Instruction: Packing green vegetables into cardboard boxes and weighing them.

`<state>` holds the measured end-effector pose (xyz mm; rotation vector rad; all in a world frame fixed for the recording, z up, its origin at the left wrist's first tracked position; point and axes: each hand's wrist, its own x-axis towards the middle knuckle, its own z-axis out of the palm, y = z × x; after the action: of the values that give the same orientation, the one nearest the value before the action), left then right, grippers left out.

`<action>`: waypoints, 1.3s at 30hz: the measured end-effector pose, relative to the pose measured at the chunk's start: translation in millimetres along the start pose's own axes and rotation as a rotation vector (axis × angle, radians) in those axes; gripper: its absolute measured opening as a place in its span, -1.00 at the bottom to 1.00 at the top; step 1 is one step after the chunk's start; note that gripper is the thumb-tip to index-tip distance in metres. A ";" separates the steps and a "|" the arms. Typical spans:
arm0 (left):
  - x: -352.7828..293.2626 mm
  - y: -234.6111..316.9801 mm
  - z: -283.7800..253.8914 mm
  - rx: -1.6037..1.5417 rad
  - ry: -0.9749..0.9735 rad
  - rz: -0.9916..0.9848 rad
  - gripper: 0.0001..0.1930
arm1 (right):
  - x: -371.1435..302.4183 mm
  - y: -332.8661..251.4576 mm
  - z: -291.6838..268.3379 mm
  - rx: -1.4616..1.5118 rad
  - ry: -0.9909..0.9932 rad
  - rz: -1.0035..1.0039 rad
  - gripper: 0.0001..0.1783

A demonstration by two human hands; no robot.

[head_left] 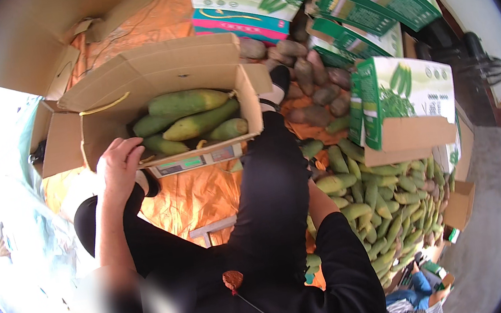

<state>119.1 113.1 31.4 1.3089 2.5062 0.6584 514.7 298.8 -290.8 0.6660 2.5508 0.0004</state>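
Note:
An open brown cardboard box [147, 75] holds several large green and yellow fruits [193, 123]. It rests on a flat scale [195, 161] with small displays on its front. My left hand [119, 163] lies on the box's near left edge, fingers curled over the rim. My right forearm [320, 201] reaches down behind my raised black-trousered leg [273, 185]; the right hand itself is hidden. A heap of the same green fruits [387, 202] spreads just right of that arm.
An orange sheet [193, 195] covers the ground. Green-and-white printed cartons [403, 100] stand to the right and at the back. Brownish fruits [310, 80] lie behind the leg. Another person [420, 289] crouches at the lower right. Empty brown boxes [17, 35] sit at the upper left.

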 end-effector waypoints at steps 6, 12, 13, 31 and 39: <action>1.5 6.1 -0.8 -0.048 0.009 -0.038 -0.85 | 40.7 19.8 -48.8 0.135 0.039 0.163 -0.62; -2.2 2.0 -10.1 -0.013 -0.008 -0.033 -0.83 | 5.5 53.1 -46.9 0.294 0.069 0.299 -0.57; -1.2 2.9 -11.0 -0.019 -0.008 -0.026 -0.83 | 4.5 55.7 -50.2 0.318 0.066 0.337 -0.57; -6.7 -5.2 -17.7 -0.105 0.117 0.059 -0.83 | -70.5 100.1 -185.1 1.587 0.992 0.591 -0.58; -7.3 -7.8 -22.4 -0.155 0.173 0.003 -0.81 | -92.9 54.0 -399.1 1.591 1.122 -0.074 -0.40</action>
<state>108.6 96.9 47.1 1.2489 2.5262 0.9842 422.7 352.5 108.5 1.2941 3.0535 -2.4485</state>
